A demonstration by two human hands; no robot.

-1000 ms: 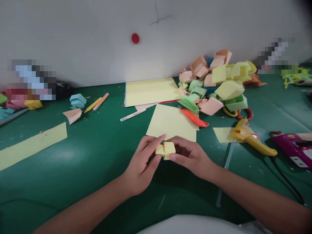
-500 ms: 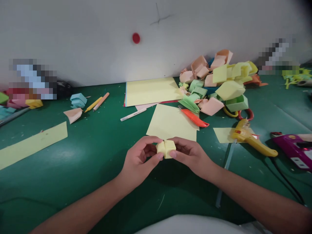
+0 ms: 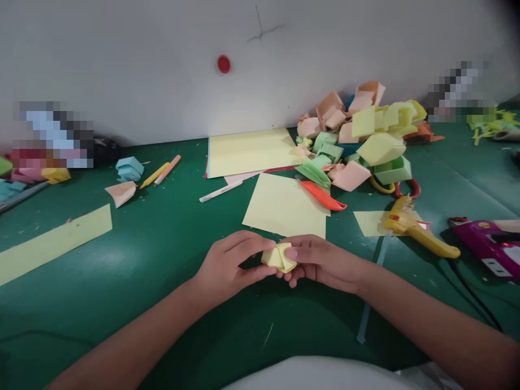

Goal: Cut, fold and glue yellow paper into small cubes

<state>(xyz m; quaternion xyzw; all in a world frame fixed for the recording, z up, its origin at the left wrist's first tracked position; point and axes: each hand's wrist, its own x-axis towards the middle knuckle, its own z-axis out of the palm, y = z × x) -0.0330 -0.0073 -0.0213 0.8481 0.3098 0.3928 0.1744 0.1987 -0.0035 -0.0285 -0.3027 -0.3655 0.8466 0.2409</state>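
Note:
Between my two hands is a small folded piece of pale yellow paper (image 3: 277,257), boxy in shape with creased flaps. My left hand (image 3: 235,259) pinches its left end between thumb and fingertips. From the right, my right hand (image 3: 314,257) grips it, the thumb pressed on the face turned to me and the fingers curled beneath. Just beyond the hands lies a flat pale yellow sheet (image 3: 280,206), with a red-orange utility knife (image 3: 323,196) across its right corner. The underside of the folded paper is hidden by my fingers.
Folded paper pieces (image 3: 345,146) are heaped at the back right, near scissors (image 3: 408,188). A yellow glue gun (image 3: 422,227) with a clear glue stick and a purple tool (image 3: 487,244) lie right. A pen (image 3: 220,192), two markers (image 3: 160,173) and a yellow strip (image 3: 57,241) lie leftward.
The folded paper has been turned in my hands and now shows a different, creased side. My right thumb has moved up onto its face. The surroundings shift only slightly with the camera.

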